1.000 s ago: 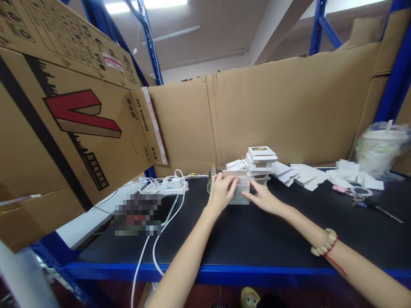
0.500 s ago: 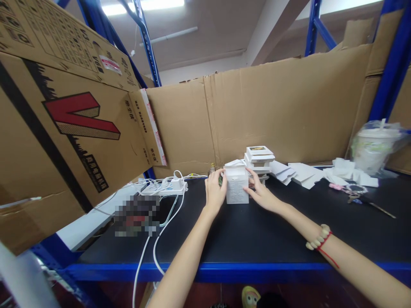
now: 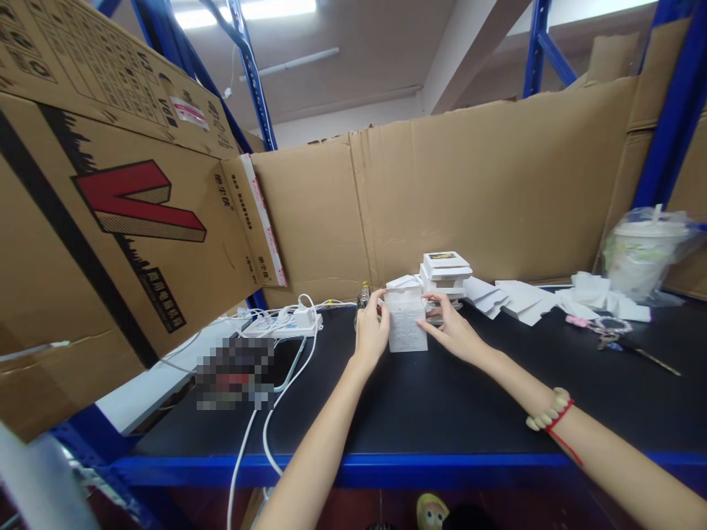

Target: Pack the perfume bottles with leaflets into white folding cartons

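A small white printed box [image 3: 407, 328] stands upright on the black tabletop [image 3: 436, 412], its upper flap raised. From its left side my left hand [image 3: 372, 328] grips it, fingers bent at the upper edge. On the opposite side my right hand [image 3: 448, 328] holds it too, thumb against the front face and fingers at the top corner. Just behind my left hand is a small bottle with a gold top [image 3: 363, 293], partly hidden. Behind the box rises a stack of white boxes [image 3: 446, 266], the top one bearing a dark picture.
Flattened white cartons [image 3: 524, 300] and crumpled paper [image 3: 593, 293] lie right of the stack. Farther right are a bagged drink cup [image 3: 641, 250] and keys with a beaded ring [image 3: 610, 340]. At left sit a power strip [image 3: 287, 321], trailing white cables [image 3: 270, 427] and a large cardboard box [image 3: 138, 199].
My fingers have shifted slightly along the top of the white box. More of the bottle behind my left hand now shows. The box stays in about the same place.
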Available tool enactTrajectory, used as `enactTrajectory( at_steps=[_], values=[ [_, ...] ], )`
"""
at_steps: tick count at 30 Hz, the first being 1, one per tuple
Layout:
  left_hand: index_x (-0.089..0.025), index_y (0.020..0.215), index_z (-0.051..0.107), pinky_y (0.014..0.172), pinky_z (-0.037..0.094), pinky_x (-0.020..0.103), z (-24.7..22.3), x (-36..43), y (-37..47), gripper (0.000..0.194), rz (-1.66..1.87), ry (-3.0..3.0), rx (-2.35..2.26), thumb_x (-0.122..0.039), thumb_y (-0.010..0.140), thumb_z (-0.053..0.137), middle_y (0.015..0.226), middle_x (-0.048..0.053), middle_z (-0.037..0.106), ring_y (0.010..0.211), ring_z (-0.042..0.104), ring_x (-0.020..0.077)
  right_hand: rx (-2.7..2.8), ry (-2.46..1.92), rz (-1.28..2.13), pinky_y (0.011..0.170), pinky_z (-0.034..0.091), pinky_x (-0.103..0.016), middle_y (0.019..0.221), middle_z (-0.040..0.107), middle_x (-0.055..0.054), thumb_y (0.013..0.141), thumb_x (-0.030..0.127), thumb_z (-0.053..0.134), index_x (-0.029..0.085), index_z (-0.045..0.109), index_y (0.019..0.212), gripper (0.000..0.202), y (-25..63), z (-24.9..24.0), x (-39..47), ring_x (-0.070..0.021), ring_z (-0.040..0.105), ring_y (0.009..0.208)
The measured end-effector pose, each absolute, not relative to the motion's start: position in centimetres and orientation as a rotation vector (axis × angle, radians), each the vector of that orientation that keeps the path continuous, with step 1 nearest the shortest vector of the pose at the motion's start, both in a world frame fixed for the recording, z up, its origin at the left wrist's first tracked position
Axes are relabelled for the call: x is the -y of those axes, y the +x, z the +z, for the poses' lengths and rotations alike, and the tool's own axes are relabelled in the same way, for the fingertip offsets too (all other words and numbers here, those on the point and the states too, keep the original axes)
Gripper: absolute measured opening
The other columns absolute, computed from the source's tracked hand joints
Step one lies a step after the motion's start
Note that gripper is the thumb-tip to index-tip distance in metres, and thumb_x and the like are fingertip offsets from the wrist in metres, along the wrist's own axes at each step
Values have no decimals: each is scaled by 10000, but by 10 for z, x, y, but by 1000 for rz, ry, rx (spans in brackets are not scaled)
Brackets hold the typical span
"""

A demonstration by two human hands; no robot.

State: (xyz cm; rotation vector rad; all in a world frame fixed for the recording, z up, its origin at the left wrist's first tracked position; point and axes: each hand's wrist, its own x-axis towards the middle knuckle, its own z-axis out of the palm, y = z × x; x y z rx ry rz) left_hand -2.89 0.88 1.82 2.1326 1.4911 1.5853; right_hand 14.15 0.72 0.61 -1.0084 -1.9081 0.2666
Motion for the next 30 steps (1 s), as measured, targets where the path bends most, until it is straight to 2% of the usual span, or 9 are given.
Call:
enactTrajectory(
  at_steps=[8, 11, 16, 22, 26, 30],
  values=[
    [-218, 869, 494, 721, 411, 258, 14, -7, -29, 147, 1551, 2233, -1474, -201, 871, 349, 736, -5, 555, 709, 546, 146, 1878, -1056, 196, 556, 548, -312, 1083, 578, -55, 744, 377, 504, 257, 390, 1030, 330, 142, 8, -6, -182, 649, 773],
    [-208, 766, 461, 684, 401, 253, 14, -10, -30, 148, 1496, 2232, -1502, -213, 872, 357, 694, -14, 523, 664, 519, 142, 1881, -1062, 200, 555, 551, -310, 1091, 582, -52, 749, 370, 503, 257, 397, 1047, 335, 142, 8, -6, -182, 649, 787],
    [-200, 709, 446, 659, 398, 234, 13, -12, -30, 189, 1487, 2246, -1492, -230, 877, 366, 694, -18, 501, 660, 509, 128, 1917, -1059, 200, 591, 559, -302, 1125, 566, -52, 775, 361, 480, 251, 419, 1107, 355, 142, 9, -5, -180, 638, 848],
    [-195, 755, 557, 724, 440, 239, 11, -11, -29, 176, 1651, 2338, -1476, -291, 855, 447, 952, 26, 494, 797, 549, 125, 1984, -1043, 167, 631, 558, -304, 1122, 552, -43, 811, 359, 439, 279, 462, 1162, 361, 143, 12, -2, -182, 627, 884],
    [-195, 811, 603, 741, 454, 262, 8, -14, -30, 161, 1741, 2450, -1430, -330, 821, 516, 897, 31, 490, 798, 542, 142, 2026, -1045, 156, 700, 549, -351, 1092, 568, -40, 830, 352, 415, 300, 499, 1162, 346, 143, 11, -3, -195, 619, 910],
    [-209, 909, 606, 755, 449, 280, 6, -15, -28, 130, 1664, 2621, -1335, -271, 812, 544, 892, 35, 533, 842, 536, 163, 2014, -1035, 181, 683, 554, -347, 1100, 569, -33, 830, 351, 415, 320, 518, 1149, 337, 143, 9, -4, -192, 617, 916]
  ],
)
